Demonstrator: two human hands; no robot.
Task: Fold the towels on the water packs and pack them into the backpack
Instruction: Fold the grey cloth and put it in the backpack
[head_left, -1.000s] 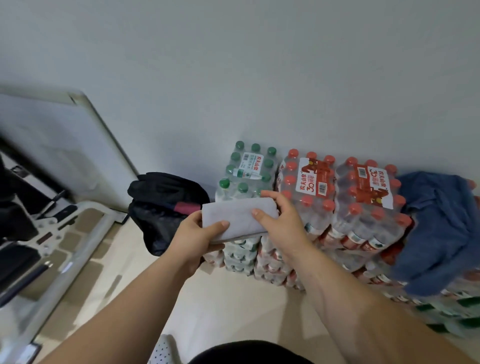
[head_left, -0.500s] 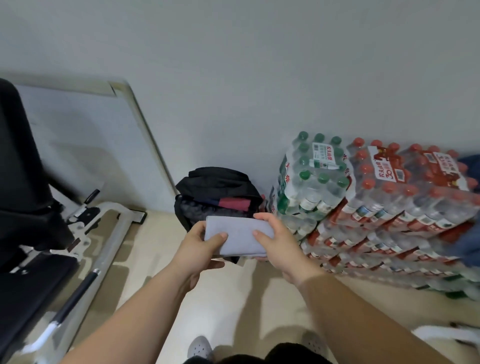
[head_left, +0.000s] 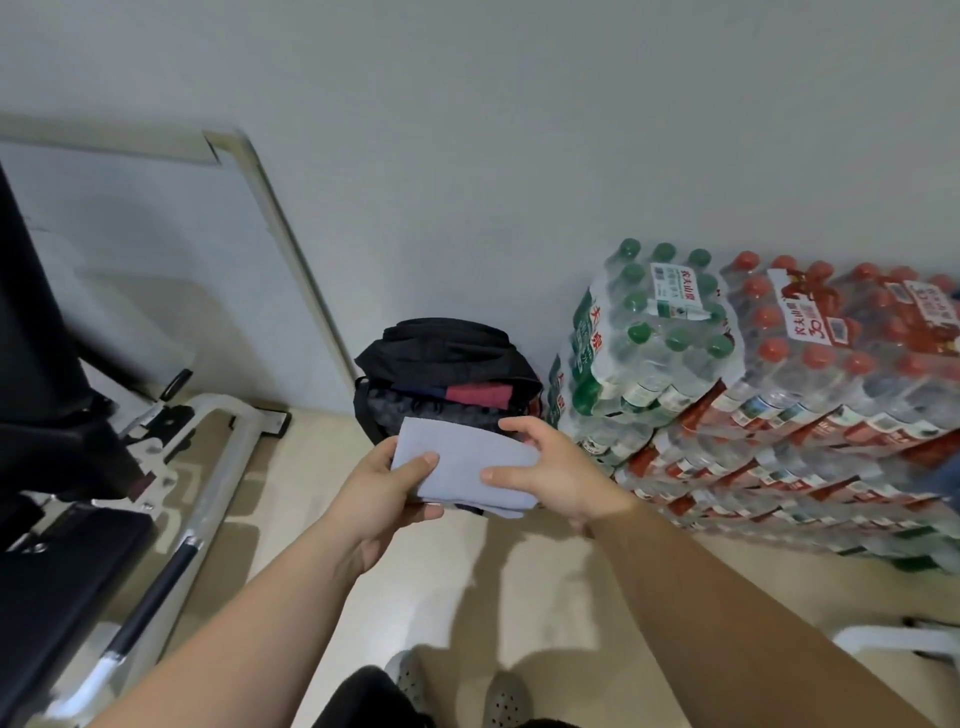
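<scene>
Both hands (head_left: 387, 491) (head_left: 558, 470) grip folded towel (head_left: 467, 460), thumbs on top, before backpack (head_left: 447, 353).

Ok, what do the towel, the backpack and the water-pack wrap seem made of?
Towel: soft matte grey-blue cloth, perhaps microfibre; its layered edges sag. Backpack: black woven synthetic, probably nylon; faint sheen, limp creases. Water packs: clear glossy plastic film, stretched taut and glinting.
</scene>
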